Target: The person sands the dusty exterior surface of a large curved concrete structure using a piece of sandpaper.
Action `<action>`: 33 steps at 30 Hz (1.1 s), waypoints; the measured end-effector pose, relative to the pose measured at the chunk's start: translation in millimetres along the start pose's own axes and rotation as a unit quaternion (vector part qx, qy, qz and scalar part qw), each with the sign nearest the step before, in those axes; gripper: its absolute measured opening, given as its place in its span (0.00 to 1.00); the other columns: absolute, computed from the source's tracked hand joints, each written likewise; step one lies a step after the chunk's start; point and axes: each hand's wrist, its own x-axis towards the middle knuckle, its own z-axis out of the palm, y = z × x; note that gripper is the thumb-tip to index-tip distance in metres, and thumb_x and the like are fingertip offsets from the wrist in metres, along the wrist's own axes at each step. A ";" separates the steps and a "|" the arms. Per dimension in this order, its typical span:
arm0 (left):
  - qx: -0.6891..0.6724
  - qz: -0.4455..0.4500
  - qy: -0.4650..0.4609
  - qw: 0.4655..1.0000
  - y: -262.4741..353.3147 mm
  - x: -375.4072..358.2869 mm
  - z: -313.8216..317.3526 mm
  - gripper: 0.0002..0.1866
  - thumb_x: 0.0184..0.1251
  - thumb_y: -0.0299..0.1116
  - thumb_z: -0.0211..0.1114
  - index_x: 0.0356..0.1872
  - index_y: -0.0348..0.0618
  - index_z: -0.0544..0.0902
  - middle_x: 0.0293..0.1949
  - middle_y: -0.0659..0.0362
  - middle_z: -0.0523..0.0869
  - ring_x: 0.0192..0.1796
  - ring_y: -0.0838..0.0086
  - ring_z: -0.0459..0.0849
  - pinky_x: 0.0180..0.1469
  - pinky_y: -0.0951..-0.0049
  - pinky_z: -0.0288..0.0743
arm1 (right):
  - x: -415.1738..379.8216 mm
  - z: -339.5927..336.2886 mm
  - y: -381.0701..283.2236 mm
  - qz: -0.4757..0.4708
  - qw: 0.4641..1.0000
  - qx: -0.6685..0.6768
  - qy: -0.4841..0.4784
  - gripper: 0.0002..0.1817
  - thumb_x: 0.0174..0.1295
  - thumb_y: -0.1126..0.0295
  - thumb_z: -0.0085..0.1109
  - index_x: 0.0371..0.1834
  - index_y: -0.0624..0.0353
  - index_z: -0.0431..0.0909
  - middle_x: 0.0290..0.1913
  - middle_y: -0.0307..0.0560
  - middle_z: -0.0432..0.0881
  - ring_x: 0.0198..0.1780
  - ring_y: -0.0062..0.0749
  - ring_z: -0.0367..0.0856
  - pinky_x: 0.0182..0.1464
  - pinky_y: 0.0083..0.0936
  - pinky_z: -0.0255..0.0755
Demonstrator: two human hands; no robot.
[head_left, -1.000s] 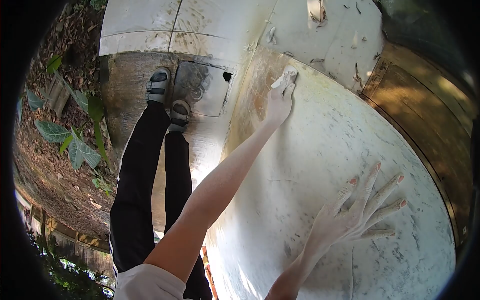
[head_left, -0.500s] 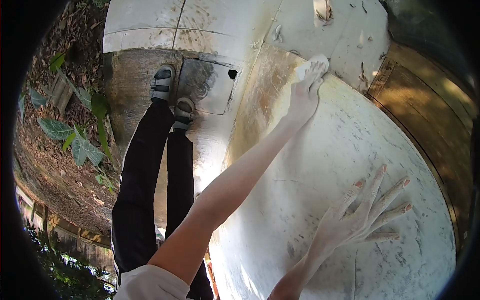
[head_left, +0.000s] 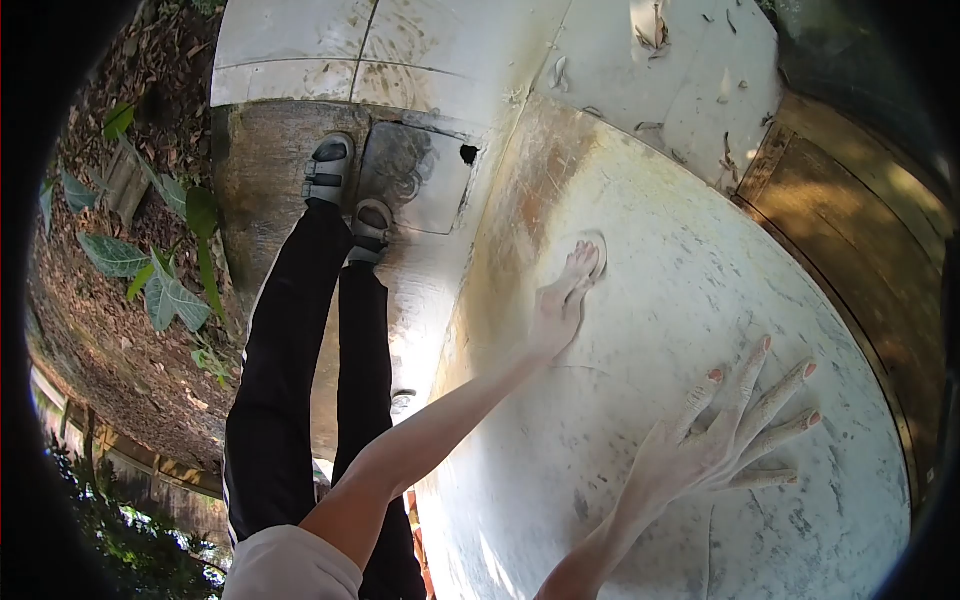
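Note:
My left hand (head_left: 562, 305) presses down on the upper part of a large pale panel (head_left: 690, 270), with a flat rounded whitish pad (head_left: 601, 245) showing under its fingertips. What kind of pad it is, I cannot tell. Fingers of this hand are close together, and whitish dust coats the hand and forearm. My right hand (head_left: 720, 445) lies palm down on the lower right of the same panel, fingers spread wide and nothing in them. Grey specks mark the panel's right side; its upper left is stained yellow and brown.
Dry leaves (head_left: 652, 38) lie on a white sheet beyond the panel. A brown board (head_left: 850, 240) runs along the right. My shoes (head_left: 328, 168) stand on stained flooring beside a cover with a dark hole (head_left: 468, 154). Green plants (head_left: 112, 256) grow in leaf litter at left.
My left hand has slid with the pad from the panel's far edge back toward me, down and slightly left. My right hand has stayed in place.

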 end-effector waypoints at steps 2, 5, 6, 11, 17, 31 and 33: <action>0.004 0.028 0.059 0.998 -2.4 80.4 2.7 0.20 0.74 0.29 0.53 0.63 0.33 0.73 0.66 0.46 0.74 0.71 0.63 0.69 0.71 0.74 0.59 | 0.3 0.6 1.4 -0.008 0.999 0.029 0.020 0.24 0.73 0.44 0.35 0.69 0.26 0.70 0.78 0.32 0.57 0.80 0.48 0.43 0.73 0.69 0.22; -0.005 -0.075 0.041 0.996 9.8 139.5 -4.6 0.18 0.74 0.29 0.54 0.60 0.31 0.75 0.63 0.45 0.77 0.69 0.65 0.73 0.69 0.75 0.62 | 0.5 2.6 0.3 0.000 1.000 0.010 0.017 0.24 0.73 0.45 0.36 0.68 0.27 0.71 0.78 0.31 0.57 0.80 0.48 0.44 0.73 0.67 0.22; -0.006 -0.079 0.040 0.996 6.0 128.0 -4.0 0.18 0.74 0.29 0.54 0.60 0.31 0.75 0.63 0.45 0.77 0.69 0.65 0.73 0.69 0.75 0.62 | 0.0 1.9 0.9 -0.001 1.000 0.008 0.014 0.24 0.73 0.45 0.36 0.68 0.27 0.71 0.78 0.31 0.57 0.80 0.48 0.44 0.73 0.67 0.22; -0.018 -0.109 0.016 0.994 -26.1 -23.5 -15.3 0.21 0.74 0.24 0.51 0.66 0.36 0.72 0.68 0.49 0.71 0.73 0.67 0.66 0.72 0.74 0.56 | -0.8 1.5 3.5 -0.017 1.000 0.020 0.015 0.24 0.72 0.43 0.36 0.67 0.27 0.72 0.77 0.30 0.60 0.80 0.46 0.46 0.74 0.66 0.24; 0.007 -0.237 -0.008 0.971 -45.7 -74.9 -25.9 0.21 0.74 0.25 0.52 0.66 0.36 0.71 0.69 0.49 0.71 0.73 0.64 0.66 0.71 0.73 0.59 | -2.6 4.6 3.1 -0.014 1.000 -0.021 0.000 0.24 0.72 0.42 0.36 0.66 0.26 0.73 0.76 0.30 0.60 0.80 0.45 0.47 0.74 0.66 0.26; 0.046 -0.263 -0.027 0.963 -74.4 -62.8 -45.1 0.19 0.74 0.30 0.55 0.62 0.34 0.75 0.62 0.44 0.78 0.66 0.65 0.76 0.64 0.75 0.67 | -8.0 3.0 -3.7 -0.006 0.999 0.027 -0.020 0.23 0.72 0.45 0.39 0.67 0.25 0.71 0.78 0.30 0.57 0.80 0.46 0.44 0.75 0.65 0.26; 0.050 -0.246 -0.010 0.968 -83.3 -75.9 -43.0 0.19 0.74 0.29 0.55 0.62 0.33 0.75 0.60 0.44 0.79 0.65 0.65 0.77 0.64 0.74 0.67 | -9.7 3.9 -4.8 -0.001 0.999 0.006 -0.046 0.23 0.72 0.45 0.39 0.68 0.25 0.71 0.78 0.30 0.57 0.80 0.46 0.44 0.75 0.65 0.25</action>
